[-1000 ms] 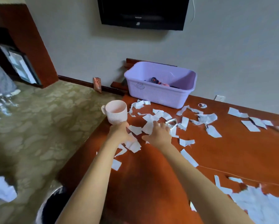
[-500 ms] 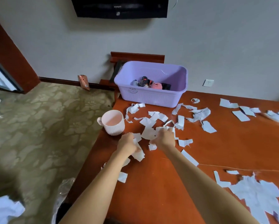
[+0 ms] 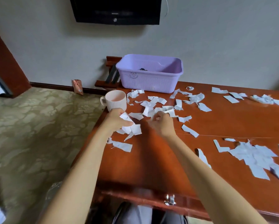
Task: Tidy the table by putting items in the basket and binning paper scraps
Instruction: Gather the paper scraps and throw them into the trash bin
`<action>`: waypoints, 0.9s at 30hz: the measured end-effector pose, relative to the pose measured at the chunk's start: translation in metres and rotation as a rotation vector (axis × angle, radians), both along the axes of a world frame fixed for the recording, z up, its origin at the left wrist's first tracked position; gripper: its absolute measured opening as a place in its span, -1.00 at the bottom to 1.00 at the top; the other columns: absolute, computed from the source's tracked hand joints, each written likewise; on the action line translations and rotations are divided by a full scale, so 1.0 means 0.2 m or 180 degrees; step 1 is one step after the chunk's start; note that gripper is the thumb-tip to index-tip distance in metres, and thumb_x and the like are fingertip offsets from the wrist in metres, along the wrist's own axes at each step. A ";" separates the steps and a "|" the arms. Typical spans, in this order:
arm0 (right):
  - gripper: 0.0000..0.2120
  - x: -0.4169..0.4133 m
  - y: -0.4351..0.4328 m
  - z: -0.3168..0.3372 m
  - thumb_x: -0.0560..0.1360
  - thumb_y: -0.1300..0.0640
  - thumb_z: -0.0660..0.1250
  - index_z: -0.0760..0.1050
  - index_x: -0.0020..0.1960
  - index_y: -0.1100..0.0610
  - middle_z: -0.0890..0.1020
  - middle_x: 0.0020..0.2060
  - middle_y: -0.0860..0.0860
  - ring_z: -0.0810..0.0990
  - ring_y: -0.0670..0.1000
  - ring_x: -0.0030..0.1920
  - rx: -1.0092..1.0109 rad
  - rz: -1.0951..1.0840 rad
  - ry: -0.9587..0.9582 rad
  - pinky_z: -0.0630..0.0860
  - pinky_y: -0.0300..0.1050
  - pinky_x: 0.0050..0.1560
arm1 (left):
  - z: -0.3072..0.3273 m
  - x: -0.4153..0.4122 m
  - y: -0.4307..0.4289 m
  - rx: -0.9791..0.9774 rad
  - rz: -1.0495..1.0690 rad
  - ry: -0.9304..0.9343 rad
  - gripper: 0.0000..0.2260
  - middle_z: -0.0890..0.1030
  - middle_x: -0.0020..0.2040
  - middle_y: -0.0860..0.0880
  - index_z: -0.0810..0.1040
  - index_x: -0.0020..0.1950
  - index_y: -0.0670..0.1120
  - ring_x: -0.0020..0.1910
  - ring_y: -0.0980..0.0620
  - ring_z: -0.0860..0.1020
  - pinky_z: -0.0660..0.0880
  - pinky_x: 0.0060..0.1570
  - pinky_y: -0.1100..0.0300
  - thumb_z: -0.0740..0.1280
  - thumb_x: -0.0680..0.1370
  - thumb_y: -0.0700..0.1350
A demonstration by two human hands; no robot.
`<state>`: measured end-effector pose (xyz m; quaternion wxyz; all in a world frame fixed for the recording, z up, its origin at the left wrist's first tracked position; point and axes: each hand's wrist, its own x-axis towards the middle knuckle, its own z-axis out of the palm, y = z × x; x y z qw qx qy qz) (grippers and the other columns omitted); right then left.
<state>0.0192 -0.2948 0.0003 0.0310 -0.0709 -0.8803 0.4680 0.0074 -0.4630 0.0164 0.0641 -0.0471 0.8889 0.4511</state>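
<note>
White paper scraps (image 3: 153, 104) lie scattered over the red-brown table (image 3: 224, 126). My left hand (image 3: 117, 119) grips a bunch of scraps (image 3: 131, 127) just in front of a pink ribbed mug (image 3: 115, 100) at the table's left edge. My right hand (image 3: 161, 122) is beside it with curled fingers, pinching at the scraps (image 3: 167, 109) in the middle pile. A purple basket (image 3: 149, 83) stands at the back of the table with a few dark items barely showing inside.
A larger heap of torn paper (image 3: 257, 156) lies at the right front. More scraps (image 3: 232, 96) reach toward the far right. A drawer latch (image 3: 170, 199) is on the table's front edge. Patterned carpet (image 3: 30, 135) lies to the left; a TV (image 3: 116, 10) hangs on the wall.
My left hand has lifted with a bunch of scraps gathered in it. My right hand has drawn back slightly from the pile. The view has tilted and shifted.
</note>
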 end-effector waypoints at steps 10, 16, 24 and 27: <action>-0.76 0.23 -0.26 -0.08 0.43 0.23 0.34 0.52 0.09 0.21 0.58 0.10 0.13 0.52 0.07 0.06 0.0500 0.0975 -0.0054 0.38 -0.20 -0.06 | -0.14 0.16 -0.27 -0.0047 -0.0308 -0.0238 -0.67 0.52 0.04 -0.09 0.52 0.12 -0.17 0.02 0.01 0.47 0.43 -0.24 0.29 0.47 0.39 -0.29; -0.43 0.23 -0.34 -0.10 0.33 -0.06 0.48 0.44 0.25 0.15 0.41 0.20 0.08 0.38 0.06 0.23 0.1282 0.1099 -0.0371 0.36 -0.17 0.10 | -0.17 0.14 -0.29 -0.1091 -0.0871 -0.0229 -0.42 0.29 0.26 -0.08 0.41 0.29 -0.05 0.28 -0.03 0.34 0.50 0.17 0.08 0.54 0.33 -0.11; -0.71 0.22 -0.40 -0.05 0.32 0.13 0.51 0.44 -0.12 0.18 0.48 -0.25 0.00 0.46 -0.01 -0.16 0.1143 0.0951 -0.0647 0.32 -0.30 -0.39 | -0.14 0.11 -0.27 -0.1479 -0.1165 -0.0007 -0.65 0.51 0.06 -0.07 0.55 0.03 -0.13 0.08 -0.06 0.45 0.45 -0.13 0.15 0.53 0.34 -0.03; -0.75 0.18 -0.37 -0.04 0.31 0.23 0.51 0.42 -0.21 0.14 0.53 -0.18 0.03 0.47 -0.03 -0.23 0.0896 0.0738 -0.0577 0.34 -0.32 -0.41 | -0.14 0.07 -0.29 -0.1020 -0.1151 0.0100 -0.75 0.46 -0.16 0.01 0.43 -0.27 -0.03 -0.16 0.03 0.43 0.34 -0.34 0.27 0.52 0.35 -0.13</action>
